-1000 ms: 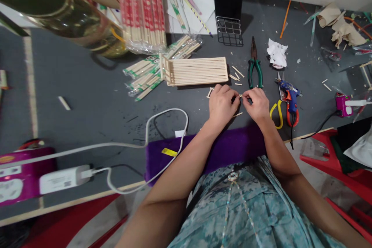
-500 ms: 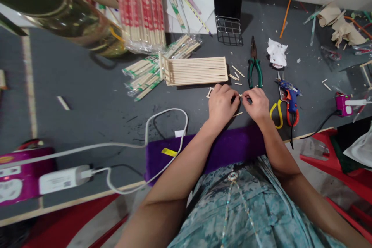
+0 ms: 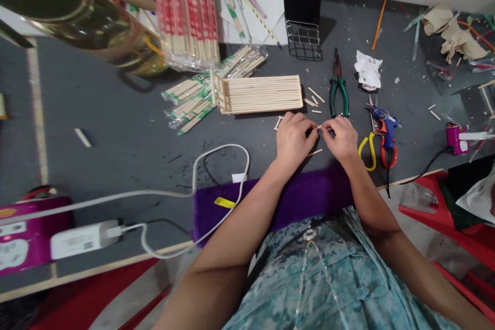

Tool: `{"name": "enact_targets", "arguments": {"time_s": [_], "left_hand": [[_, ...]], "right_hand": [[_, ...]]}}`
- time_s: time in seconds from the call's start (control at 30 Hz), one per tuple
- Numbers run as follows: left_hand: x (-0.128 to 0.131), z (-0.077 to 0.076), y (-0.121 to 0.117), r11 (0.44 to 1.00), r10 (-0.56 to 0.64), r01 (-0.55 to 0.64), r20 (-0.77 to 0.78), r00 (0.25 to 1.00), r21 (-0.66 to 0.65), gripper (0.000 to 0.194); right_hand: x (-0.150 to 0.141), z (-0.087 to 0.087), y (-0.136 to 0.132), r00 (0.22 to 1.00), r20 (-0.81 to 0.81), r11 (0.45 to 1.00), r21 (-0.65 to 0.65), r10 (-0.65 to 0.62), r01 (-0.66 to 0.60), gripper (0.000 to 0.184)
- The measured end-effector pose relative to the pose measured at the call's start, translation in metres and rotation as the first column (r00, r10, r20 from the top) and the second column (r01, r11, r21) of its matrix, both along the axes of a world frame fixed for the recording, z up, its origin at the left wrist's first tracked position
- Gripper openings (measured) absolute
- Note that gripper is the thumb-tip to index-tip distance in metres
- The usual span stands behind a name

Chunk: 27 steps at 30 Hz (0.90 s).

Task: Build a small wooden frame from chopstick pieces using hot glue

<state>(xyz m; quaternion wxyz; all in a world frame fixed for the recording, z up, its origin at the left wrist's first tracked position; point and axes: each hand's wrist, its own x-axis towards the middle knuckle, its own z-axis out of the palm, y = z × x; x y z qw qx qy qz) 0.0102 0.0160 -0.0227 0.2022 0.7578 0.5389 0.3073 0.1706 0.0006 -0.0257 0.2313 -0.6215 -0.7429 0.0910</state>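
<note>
My left hand (image 3: 296,136) and my right hand (image 3: 340,137) meet just in front of a small wooden-stick structure (image 3: 263,94). Between their pinched fingertips is a tiny pale wooden stick piece (image 3: 319,127), mostly covered by the fingers. Both hands are closed on it. A small stick frame (image 3: 278,122) pokes out beside the left hand, and a thin stick (image 3: 315,152) lies below the fingers. Several short stick pieces (image 3: 310,102) are scattered beyond the hands. Green-handled pliers (image 3: 338,85) rest just past my right hand.
Right of my hands lie scissors (image 3: 370,149) and a blue glue gun (image 3: 386,124). Wrapped chopsticks (image 3: 187,15) and a large green bottle (image 3: 104,26) stand at the back left. A white cable (image 3: 154,194) loops across the left, over a purple cloth (image 3: 309,191). Crumpled tissue (image 3: 368,69) lies behind.
Almost nothing differs. Both hands hold the same pinch at the same place; the view has shifted very slightly.
</note>
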Motion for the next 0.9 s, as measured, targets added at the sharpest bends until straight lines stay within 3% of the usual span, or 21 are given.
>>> {"name": "enact_targets", "arguments": {"time_s": [0.9], "left_hand": [[-0.0022,-0.0006,0.0003,1.000,-0.014,0.015,0.039,0.999,-0.026,0.014]], "right_hand": [[0.0034,0.0035,0.0009,0.998,-0.065,0.996,-0.087,-0.006,0.001,0.014]]}}
